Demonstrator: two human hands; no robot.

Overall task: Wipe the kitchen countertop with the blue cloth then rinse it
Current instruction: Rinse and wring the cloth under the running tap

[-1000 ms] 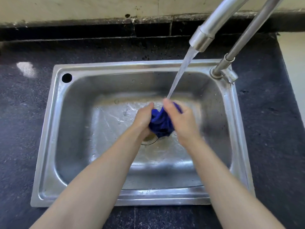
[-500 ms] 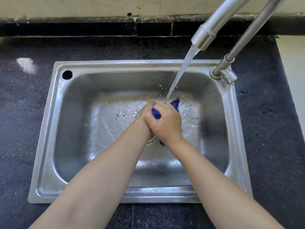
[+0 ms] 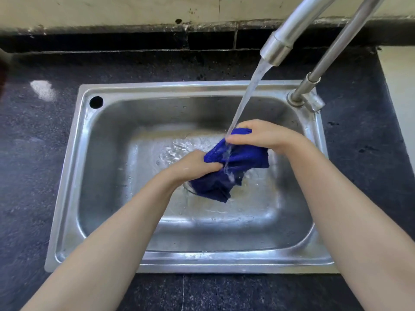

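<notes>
- Left hand (image 3: 193, 168): fingers curling down into the crumpled wet dark-blue cloth (image 3: 238, 163), bunching its lower-left part; fingertips are buried in fabric, so can't tell how far they're wrapping.
- Right hand (image 3: 267, 136): thumb and fingers are pinching the cloth's upper edge w/ knuckles facing up; fingertips are mostly tucked under, hard to make out.
- Cloth is stretching between both hands, one corner hanging down toward the basin floor; it's being held above the basin, not lying on it, as far as visible.
- Stream of water (image 3: 248, 95) is pouring from the brushed-steel tap spout (image 3: 280, 46), hitting the cloth just beside the right thumb and running through it.
- Drain is sitting behind the left wrist & cloth, only a sliver of its ring showing.
- Rectangular stainless-steel sink (image 3: 67, 176) is holding rippling water on its floor; a round hole is sitting in its far-left corner.
- Tap's upright pipe is rising from the far-right rim; top of spout and pipe are cut off by the frame edge.
- Dark speckled stone countertop (image 3: 29, 153) is surrounding the sink; both forearms are running out of frame at the bottom.
</notes>
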